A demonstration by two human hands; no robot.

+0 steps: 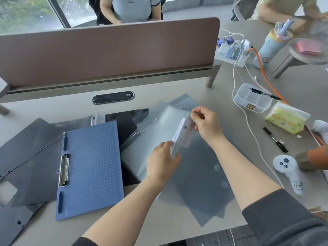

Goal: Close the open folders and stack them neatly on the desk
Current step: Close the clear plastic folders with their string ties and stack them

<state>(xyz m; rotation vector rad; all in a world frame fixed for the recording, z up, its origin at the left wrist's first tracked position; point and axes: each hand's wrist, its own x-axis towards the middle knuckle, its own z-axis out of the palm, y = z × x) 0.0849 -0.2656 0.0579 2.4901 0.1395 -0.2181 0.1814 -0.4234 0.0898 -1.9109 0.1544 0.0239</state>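
- The blue clipboard folder [92, 167] at 8 o'clock looks like matt plastic with a fine printed grid; its clip [64, 170] is shiny metal.
- The clear folder [156, 132] at centre is frosted, translucent plastic, smooth with a soft sheen.
- The grey folders [30, 157] at 9 o'clock are dull, semi-opaque plastic.
- The table [221, 89] has a smooth, matt beige top.
- The divider [106, 50] at 12 o'clock looks cloth-covered, brownish and matt.
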